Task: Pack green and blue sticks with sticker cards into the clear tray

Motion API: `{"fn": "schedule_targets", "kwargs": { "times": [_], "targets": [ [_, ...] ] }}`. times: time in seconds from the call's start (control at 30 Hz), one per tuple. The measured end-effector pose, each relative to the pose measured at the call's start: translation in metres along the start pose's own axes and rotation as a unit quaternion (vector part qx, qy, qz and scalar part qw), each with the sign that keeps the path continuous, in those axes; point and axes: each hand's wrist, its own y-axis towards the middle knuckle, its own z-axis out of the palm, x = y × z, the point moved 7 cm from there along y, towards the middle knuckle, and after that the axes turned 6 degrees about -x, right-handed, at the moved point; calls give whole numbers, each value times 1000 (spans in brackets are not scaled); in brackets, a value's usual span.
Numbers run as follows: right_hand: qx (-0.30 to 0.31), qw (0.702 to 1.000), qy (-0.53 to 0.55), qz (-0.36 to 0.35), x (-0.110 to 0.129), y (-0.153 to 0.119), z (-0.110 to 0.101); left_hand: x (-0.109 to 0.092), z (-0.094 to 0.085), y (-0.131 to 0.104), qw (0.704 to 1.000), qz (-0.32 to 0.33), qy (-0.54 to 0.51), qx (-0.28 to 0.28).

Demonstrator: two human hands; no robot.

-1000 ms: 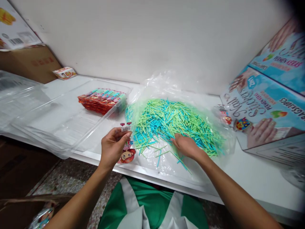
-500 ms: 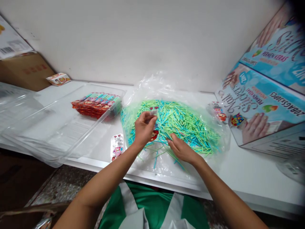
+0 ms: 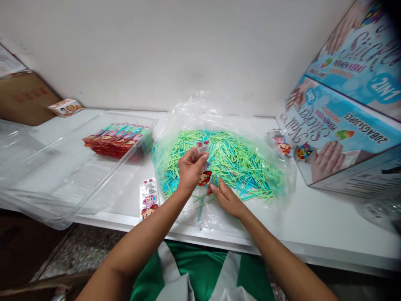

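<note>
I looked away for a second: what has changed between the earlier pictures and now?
The left hand carried its small packet from the table edge over the stick pile. The right hand drew back from the pile to meet it. Another packet, the tray and the boxes stayed put.

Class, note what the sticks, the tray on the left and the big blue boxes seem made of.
Sticks: probably plastic or paper, matte green and blue, thin and straight. Tray: clear glossy plastic, table visible through it. Boxes: printed cardboard, slightly glossy, with folded edges.
</note>
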Motion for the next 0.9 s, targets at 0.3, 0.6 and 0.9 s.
{"fn": "schedule_targets", "kwargs": {
  "times": [0.3,0.6,0.9],
  "targets": [
    [20,999,16,22,-16,-20,11,-3,-45,-19,992,-108,-55,-25],
    [39,998,-52,22,-15,-32,12,-25,-48,-38,990,-122,-65,22],
    [-14,1000,1,25,-1,-32,13,-18,-57,-54,982,-183,-40,26]
  ]
}}
